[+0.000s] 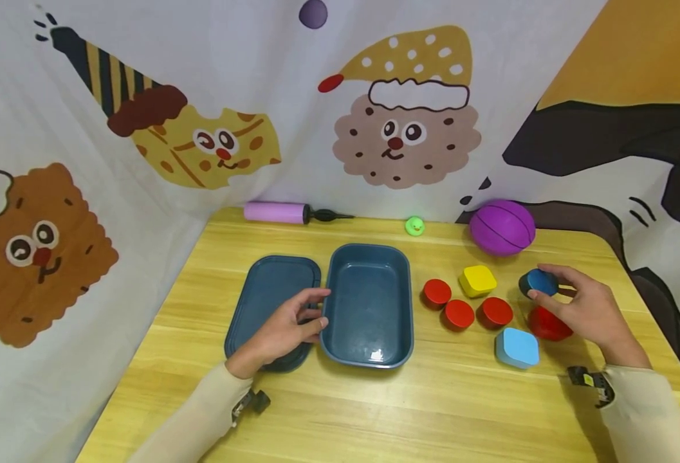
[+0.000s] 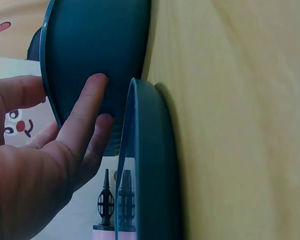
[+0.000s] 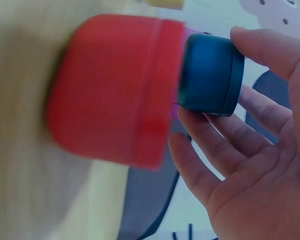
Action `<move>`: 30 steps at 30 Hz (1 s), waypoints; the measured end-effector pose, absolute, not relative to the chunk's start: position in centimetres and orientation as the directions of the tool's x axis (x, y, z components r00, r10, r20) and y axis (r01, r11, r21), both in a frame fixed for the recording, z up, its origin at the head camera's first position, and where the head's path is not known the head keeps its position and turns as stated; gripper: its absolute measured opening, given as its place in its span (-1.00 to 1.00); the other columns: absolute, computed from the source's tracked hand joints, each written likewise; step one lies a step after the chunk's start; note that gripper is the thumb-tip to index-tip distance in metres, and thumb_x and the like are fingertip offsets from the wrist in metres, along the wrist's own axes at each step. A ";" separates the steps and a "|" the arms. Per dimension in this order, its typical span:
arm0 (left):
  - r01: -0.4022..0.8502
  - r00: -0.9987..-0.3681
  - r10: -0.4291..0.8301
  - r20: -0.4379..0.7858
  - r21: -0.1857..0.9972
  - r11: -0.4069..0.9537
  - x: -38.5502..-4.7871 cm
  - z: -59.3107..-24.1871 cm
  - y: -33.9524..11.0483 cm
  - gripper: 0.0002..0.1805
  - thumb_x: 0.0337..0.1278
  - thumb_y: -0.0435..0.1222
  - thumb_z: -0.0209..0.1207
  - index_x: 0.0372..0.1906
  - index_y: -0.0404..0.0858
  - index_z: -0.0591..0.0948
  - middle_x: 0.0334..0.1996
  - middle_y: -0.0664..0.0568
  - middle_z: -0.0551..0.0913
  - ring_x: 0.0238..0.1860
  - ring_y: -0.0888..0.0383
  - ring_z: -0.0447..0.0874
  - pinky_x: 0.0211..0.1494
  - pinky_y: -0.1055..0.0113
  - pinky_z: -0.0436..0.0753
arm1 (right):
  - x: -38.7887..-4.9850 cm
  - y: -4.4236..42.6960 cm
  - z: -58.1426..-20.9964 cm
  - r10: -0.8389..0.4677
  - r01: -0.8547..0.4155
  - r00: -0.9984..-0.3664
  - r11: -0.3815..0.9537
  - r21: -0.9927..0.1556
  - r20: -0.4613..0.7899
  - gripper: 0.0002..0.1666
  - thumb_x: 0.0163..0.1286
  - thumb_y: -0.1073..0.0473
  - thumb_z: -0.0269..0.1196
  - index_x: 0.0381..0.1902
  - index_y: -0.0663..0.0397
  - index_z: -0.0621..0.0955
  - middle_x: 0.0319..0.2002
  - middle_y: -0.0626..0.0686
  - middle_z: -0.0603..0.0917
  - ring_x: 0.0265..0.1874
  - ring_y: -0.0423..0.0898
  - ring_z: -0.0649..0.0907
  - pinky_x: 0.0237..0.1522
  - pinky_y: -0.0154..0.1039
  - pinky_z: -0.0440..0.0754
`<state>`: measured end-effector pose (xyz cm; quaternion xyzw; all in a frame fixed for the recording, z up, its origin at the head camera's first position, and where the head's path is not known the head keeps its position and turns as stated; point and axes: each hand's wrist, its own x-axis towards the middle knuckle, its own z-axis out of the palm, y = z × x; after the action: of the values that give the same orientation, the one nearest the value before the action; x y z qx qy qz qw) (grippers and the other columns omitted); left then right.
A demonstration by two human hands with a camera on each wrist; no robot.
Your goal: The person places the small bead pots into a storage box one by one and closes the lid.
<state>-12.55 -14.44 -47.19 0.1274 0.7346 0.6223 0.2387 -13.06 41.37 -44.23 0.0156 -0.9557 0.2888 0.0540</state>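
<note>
My right hand [image 1: 591,308] pinches a small dark blue lidded container [image 1: 540,283] between thumb and fingertips. In the right wrist view, this dark blue container [image 3: 210,74] appears beyond a red lidded container [image 3: 115,90]. That red container [image 1: 548,325] stands on the table, partly covered by the hand. At the left wall of a large, open dark blue box [image 1: 368,362] is my left hand [image 1: 284,328]. Its loosely extended fingers touch the box wall [image 2: 95,40] and rim. A flat dark blue lid [image 1: 270,289] lies beneath that hand, left of the box.
Several small red containers [image 1: 459,315], a yellow one [image 1: 478,281] and a light blue one [image 1: 517,348] stand between the box and my right hand. A purple ball [image 1: 502,227], a green duck [image 1: 415,226] and a lilac pump [image 1: 276,212] line the back edge by the printed cloth.
</note>
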 end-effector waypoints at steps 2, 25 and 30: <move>-0.112 -0.854 0.483 -0.194 0.975 0.194 -12.5 -47.2 -14.4 -0.33 0.55 -0.30 0.22 0.63 -0.14 0.29 0.61 -0.22 0.24 0.51 -0.31 0.40 0.11 0.10 0.80 | -12.9 41.0 -43.8 -0.002 -0.071 -0.992 0.834 -0.547 0.125 -0.18 0.38 -0.08 0.50 0.43 0.22 0.53 0.32 0.43 0.58 0.19 0.42 0.58 -0.09 -0.75 0.47; -0.080 -0.852 0.492 -0.176 0.974 0.210 -12.6 -47.2 -14.5 -0.32 0.56 -0.29 0.20 0.64 -0.16 0.27 0.48 -0.32 0.32 0.43 -0.31 0.46 0.06 0.09 0.80 | -13.2 31.5 -41.5 -0.270 -0.429 -0.892 0.760 -0.489 0.363 -0.30 0.22 0.15 0.61 0.33 0.02 0.66 0.17 0.13 0.75 0.00 0.04 0.72 0.05 -0.77 0.40; -0.083 -0.852 0.492 -0.180 0.973 0.213 -12.7 -47.2 -14.5 -0.33 0.56 -0.30 0.20 0.63 -0.14 0.27 0.45 -0.29 0.35 0.41 -0.26 0.50 0.05 0.12 0.80 | -13.2 29.1 -41.3 -0.349 -0.505 -0.855 0.729 -0.463 0.383 -0.30 0.20 0.16 0.61 0.31 0.01 0.67 0.18 0.06 0.75 -0.04 -0.03 0.76 0.00 -0.64 0.54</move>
<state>-12.68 -14.53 -47.24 0.1375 0.7426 0.6120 0.2348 -13.16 29.09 -41.25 0.2320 -0.9197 0.2862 0.1359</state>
